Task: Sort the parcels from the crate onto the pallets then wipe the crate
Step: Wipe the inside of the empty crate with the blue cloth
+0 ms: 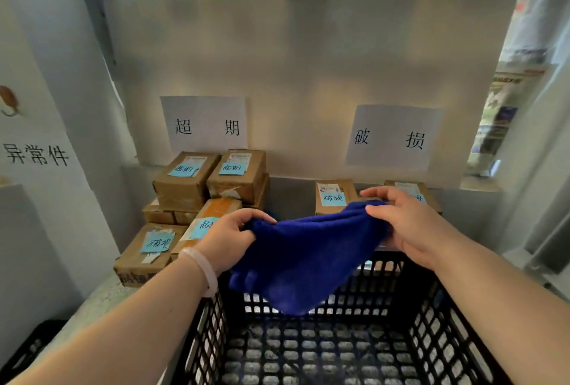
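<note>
Two things sit closest to me on the feed: the black crate (431,338), filling the view from 5 to 7 o'clock, and its lattice floor, where I see no parcels, so I judge the sorting done and the wiping about to begin. Just above the crate's far wall hangs the blue cloth (305,255), stretched between both hands. Its long axis runs from 9 to 3 o'clock with the right end a little higher, and its slack belly sags toward 6 o'clock into the crate's mouth. Whether the lowest fold touches the far wall I cannot tell. The left hand (229,241), a pale bracelet (200,267) on its wrist, pinches the cloth's 9 o'clock end, fingers curled over the top edge. The right hand (407,224) grips the 3 o'clock end, fingers and thumb closed round bunched fabric. The relation I would steer by is this: the crate floor lies straight down from the cloth, toward 6 o'clock from both hands, and the two are about equally near it, the left slightly lower. My guess is that the cloth wants gathering into one hand before it goes down, and that the lattice could snag its pile. Beyond, at 10 o'clock, brown parcels (185,182) with blue notes are stacked beneath a left sign (205,125). At 1 o'clock, smaller parcels (333,196) sit beneath a right sign (393,138), one partly hidden behind the right hand.
</note>
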